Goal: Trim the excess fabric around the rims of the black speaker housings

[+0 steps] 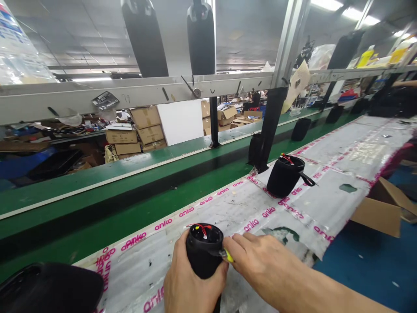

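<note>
head view: black cylinder [203, 263] is upright over the sheeted workbench [239, 202], between the belt-side edge and the floor-side edge. left hand [187, 289] wraps it, fingers and thumb closed around the body; right hand [257, 256] pinches a yellow-handled tool [229, 255], its tip at the rim.

progress (judged): partway. wires [203, 228], red with a yellow connector, are already in place at the top; rim work looks in hand, the top is uncovered. how much of the rim is done: cannot tell. a second cylinder [283, 176], by the belt-side edge, also has wires showing and its top open, so closing appears left for both.

writing: "anko" in pink, repeated across the sheet; dark label [105, 100] on the rail [143, 93] with a ce mark, rest unreadable; carton [121, 136] print too small.
</note>
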A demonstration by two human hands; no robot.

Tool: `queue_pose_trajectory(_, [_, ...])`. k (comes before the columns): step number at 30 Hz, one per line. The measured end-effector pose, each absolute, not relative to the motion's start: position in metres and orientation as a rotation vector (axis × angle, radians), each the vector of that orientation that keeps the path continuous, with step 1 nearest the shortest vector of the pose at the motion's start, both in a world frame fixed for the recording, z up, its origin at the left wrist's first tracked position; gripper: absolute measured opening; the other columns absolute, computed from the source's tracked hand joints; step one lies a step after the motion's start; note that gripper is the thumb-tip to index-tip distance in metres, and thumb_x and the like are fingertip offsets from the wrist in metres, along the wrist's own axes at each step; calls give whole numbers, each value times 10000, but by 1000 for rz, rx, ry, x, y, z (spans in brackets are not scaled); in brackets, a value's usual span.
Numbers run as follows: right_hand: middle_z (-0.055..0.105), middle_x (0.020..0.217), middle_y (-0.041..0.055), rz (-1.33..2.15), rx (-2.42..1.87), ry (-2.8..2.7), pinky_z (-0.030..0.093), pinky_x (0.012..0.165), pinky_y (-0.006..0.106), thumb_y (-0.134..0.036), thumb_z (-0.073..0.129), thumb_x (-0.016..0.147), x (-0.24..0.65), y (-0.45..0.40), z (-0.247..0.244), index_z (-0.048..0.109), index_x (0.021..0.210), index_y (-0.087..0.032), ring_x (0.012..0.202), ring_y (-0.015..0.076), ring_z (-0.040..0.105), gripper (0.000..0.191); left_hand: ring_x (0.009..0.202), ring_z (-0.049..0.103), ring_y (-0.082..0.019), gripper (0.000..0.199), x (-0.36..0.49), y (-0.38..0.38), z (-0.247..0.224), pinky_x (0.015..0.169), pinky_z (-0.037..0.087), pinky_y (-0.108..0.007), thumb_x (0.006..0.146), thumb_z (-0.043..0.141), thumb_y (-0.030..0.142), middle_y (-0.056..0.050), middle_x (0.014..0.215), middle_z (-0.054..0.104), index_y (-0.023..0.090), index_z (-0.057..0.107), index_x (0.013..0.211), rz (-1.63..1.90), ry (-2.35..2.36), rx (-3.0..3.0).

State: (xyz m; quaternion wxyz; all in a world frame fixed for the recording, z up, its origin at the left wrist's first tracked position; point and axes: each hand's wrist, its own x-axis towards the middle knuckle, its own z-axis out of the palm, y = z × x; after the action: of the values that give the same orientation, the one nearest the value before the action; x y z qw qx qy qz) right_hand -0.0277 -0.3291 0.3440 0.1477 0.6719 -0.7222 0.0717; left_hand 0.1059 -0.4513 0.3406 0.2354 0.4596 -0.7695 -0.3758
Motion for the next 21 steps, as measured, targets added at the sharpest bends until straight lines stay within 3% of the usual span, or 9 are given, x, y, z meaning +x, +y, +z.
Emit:
queue_pose_trajectory(4, [641, 809, -35, 448, 1968, -2155, 288, 533, 342, -54, 559, 865, -32, -335, 341, 451, 1030, -235, 657, 198, 623, 268, 1234, 594, -361, 734, 118, -479, 332, 1092, 400, -481, 679, 732, 527, -129, 1324, 648, 198, 525, 1302, -1664, -1983, 771])
queue_pose_trajectory(8, [655, 856, -4, 625, 2065, -2060, 355, 580, 329, -82, 477, 934, -38, -337, 335, 484, 1057, -221, 727, 203, 640, 186, 1173, 623, -352, 681, 125, -495, 331, 1029, 463, -437, 717, 754, 541, -122, 1278, 677, 182, 579, 1268, -2032, -1916, 462])
queue_pose_trajectory(12, [636, 841, -2, 943, 2075, -1934, 398, 606, 296, -191, 384, 1045, -43, -329, 334, 494, 1069, -219, 710, 166, 617, 115, 1085, 659, -345, 674, 125, -487, 336, 934, 513, -414, 731, 727, 568, -124, 1215, 702, 169, 598, 1259, -2001, -1875, 559])
queue_pose_trajectory(15, [598, 793, -21, 1115, 1974, -1916, 413, 616, 269, -206, 383, 1061, -45, -317, 344, 487, 1059, -221, 658, 137, 579, 105, 1153, 635, -341, 703, 126, -484, 339, 1007, 472, -431, 748, 709, 568, -121, 1264, 688, 174, 556, 1310, -1693, -1951, 886])
queue_pose_trajectory(21, [596, 764, -24, 518, 1969, -2017, 338, 535, 340, -169, 475, 1011, -36, -309, 348, 468, 1017, -229, 621, 187, 600, 61, 1211, 607, -337, 637, 127, -487, 343, 1053, 419, -461, 728, 723, 449, -75, 1290, 681, 250, 554, 1310, -1252, -2319, 1067])
